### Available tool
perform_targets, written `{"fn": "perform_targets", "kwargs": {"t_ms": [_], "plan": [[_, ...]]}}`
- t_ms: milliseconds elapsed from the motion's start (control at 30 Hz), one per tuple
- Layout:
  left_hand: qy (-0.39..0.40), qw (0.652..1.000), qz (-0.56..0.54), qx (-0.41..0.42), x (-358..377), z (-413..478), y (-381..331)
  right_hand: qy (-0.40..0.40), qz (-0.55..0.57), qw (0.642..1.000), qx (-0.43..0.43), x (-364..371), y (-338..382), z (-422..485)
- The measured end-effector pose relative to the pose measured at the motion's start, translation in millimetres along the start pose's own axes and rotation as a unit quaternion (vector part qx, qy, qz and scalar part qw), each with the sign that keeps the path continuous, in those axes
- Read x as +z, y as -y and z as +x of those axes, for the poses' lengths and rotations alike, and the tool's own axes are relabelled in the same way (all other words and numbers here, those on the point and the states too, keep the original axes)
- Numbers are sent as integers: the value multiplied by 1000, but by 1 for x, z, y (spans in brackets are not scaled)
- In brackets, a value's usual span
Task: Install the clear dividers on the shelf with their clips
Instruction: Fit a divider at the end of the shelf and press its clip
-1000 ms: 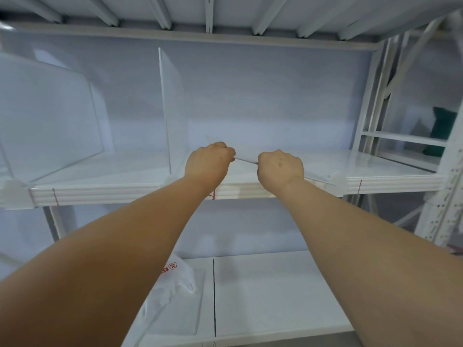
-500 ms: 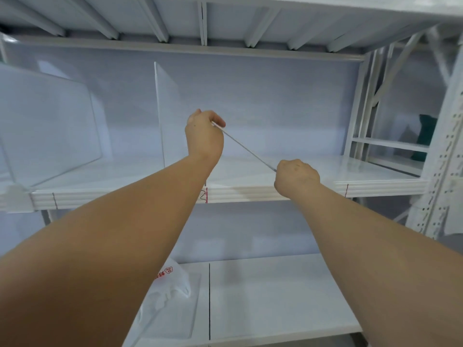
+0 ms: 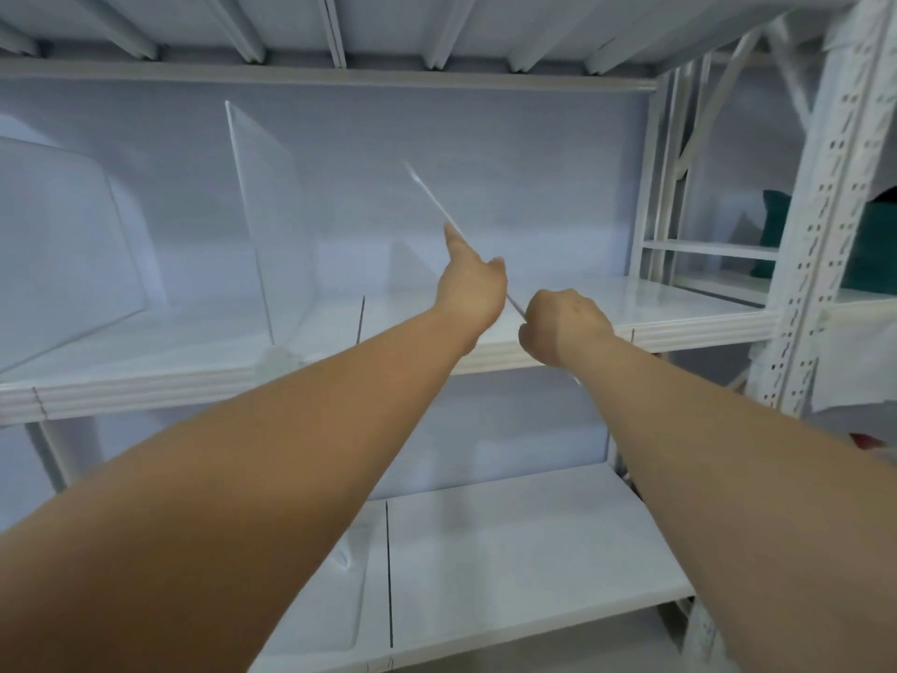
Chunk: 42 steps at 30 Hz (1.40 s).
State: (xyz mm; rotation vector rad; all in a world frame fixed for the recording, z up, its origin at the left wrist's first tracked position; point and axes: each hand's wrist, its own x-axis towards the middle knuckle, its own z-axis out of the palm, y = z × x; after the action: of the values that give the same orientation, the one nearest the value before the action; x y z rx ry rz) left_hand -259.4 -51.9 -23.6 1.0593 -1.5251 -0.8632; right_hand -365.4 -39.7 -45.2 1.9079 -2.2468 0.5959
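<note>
A clear divider [image 3: 429, 194], seen edge-on as a thin line, tilts up to the left above the white shelf [image 3: 679, 303]. My left hand [image 3: 471, 289] grips its front edge higher up. My right hand [image 3: 563, 327] grips the same edge near its bottom, at the shelf's front lip. Two other clear dividers stand upright on the shelf: one [image 3: 269, 221] with a clip [image 3: 276, 359] at its foot on the lip, and one [image 3: 63, 245] at the far left.
A lower white shelf [image 3: 509, 551] holds a clear sheet [image 3: 335, 590] lying flat at its left. White perforated uprights [image 3: 815, 225] stand at the right, with a dark green object [image 3: 869, 245] on the neighbouring rack behind them. The shelf above [image 3: 340, 36] hangs overhead.
The divider lay almost flat on the shelf a second ago. My left hand has lifted its edge, so it now stands steeply tilted. The view has shifted to the right.
</note>
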Motion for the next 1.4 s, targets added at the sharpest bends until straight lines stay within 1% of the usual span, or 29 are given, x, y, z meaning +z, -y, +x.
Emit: {"fn": "perform_targets", "kwargs": {"t_ms": [100,167,233,300,367,433,533,600,633,667,700,733,767,800,833,900,967,1067,1200,1233,1333,1400], "plan": [[-74,997,19,6,16,-1,8,-4,11,1000,-4,6,-9,1],[-98,993,35,47,20,2,8,19,-6,1000,10,10,-20,2],[-112,988,54,95,24,6,4,70,-39,997,21,17,-32,4],[-115,978,98,141,29,9,-2,90,-28,995,31,26,-44,7],[-106,964,157,185,33,10,-5,77,-10,997,30,34,-49,8],[-108,954,185,210,38,12,-7,59,-2,998,31,39,-49,10],[-128,954,173,210,43,18,-9,51,-1,998,28,42,-47,15],[-127,953,161,223,48,26,-10,28,8,999,28,41,-49,21],[-115,952,155,237,51,32,-10,11,26,999,34,40,-51,25],[-83,953,154,249,54,37,-9,-5,52,997,48,38,-53,29],[-27,952,164,256,55,41,-7,-20,90,994,62,37,-54,32],[50,948,185,253,59,48,-3,-36,131,988,79,37,-58,38],[128,935,222,244,59,54,3,-56,175,979,90,37,-59,43],[189,920,255,230,61,59,10,-76,213,969,96,37,-61,50],[223,911,273,213,61,63,19,-96,238,962,91,37,-63,55],[241,918,258,184,66,69,37,-108,241,962,73,36,-69,67],[239,918,262,178,72,74,53,-113,226,965,76,36,-77,79],[238,898,324,179,81,81,77,-134,228,960,96,35,-89,92],[227,867,426,124,93,88,105,-149,231,957,92,37,-95,106],[220,856,453,118,95,92,110,-152,232,957,90,38,-95,110],[219,808,531,129,100,106,112,-154,240,953,99,44,-94,124],[221,806,535,125,103,118,107,-153,242,953,101,50,-94,132]]}}
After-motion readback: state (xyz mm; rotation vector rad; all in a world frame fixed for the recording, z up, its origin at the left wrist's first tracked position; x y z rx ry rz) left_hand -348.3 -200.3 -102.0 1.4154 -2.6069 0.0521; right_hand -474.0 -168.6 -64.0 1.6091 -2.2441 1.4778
